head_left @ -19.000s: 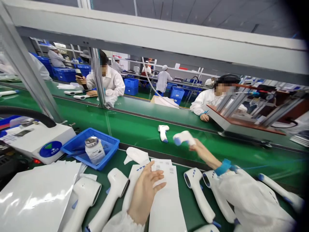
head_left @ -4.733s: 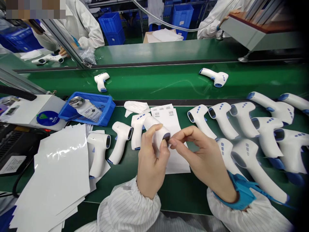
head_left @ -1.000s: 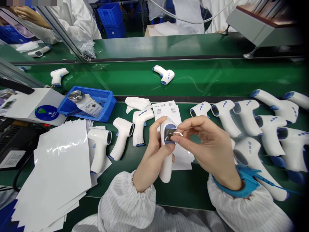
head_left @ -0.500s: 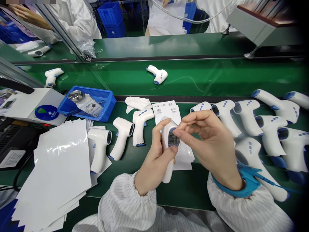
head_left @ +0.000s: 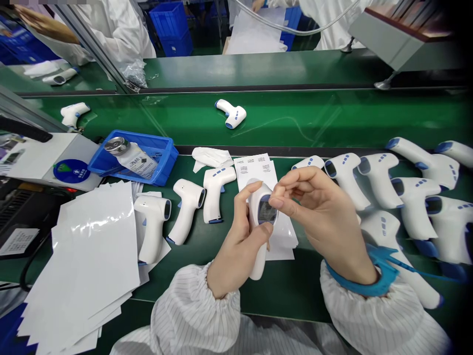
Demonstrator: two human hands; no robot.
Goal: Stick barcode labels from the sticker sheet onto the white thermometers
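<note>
White sheets (head_left: 84, 256) at nine o'clock, a blue tray (head_left: 168, 153) at ten, then the left hand (head_left: 238, 241) grasping a white thermometer (head_left: 257, 264) at centre, the right hand (head_left: 325, 212) curled just beside its screen (head_left: 266, 212), any grip there impossible to tell, more thermometers (head_left: 380, 177) at two o'clock.

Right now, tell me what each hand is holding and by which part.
The left hand grips a white infrared thermometer around its head, thumb just below the display. The right hand hovers at the display, holding nothing that can be seen.
</note>
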